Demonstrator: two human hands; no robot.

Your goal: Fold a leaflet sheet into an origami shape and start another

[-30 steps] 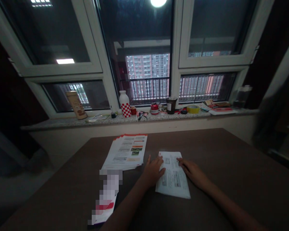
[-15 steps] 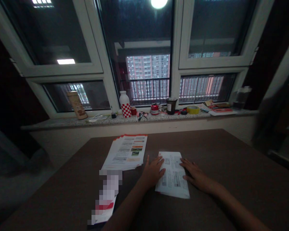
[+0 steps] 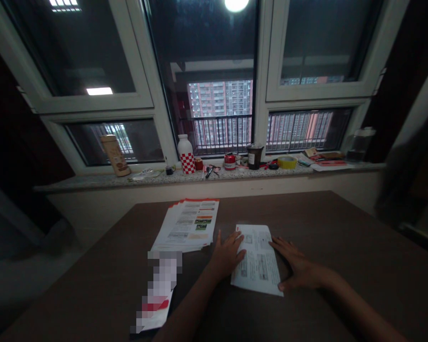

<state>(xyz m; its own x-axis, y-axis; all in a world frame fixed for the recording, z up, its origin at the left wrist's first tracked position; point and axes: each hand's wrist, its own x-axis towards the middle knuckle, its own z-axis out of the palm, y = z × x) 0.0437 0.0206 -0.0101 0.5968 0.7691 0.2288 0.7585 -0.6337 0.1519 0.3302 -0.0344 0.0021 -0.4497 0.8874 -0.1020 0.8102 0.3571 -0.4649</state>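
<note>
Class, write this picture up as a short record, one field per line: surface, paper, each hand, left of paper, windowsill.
Surface: dark brown tabletop
Paper: white printed sheet, lying between the hands
Left hand: open hand, fingers and thumb over the sheet's left edge
Right hand: spread hand, fingertips at the right edge, thumb near the lower right corner
Left of paper: fanned white printed pages with orange-red top edges; partly pixelated white-and-red item
Windowsill: speckled stone ledge, bearing a white bottle with red checks and yellow ring-shaped roll
</note>
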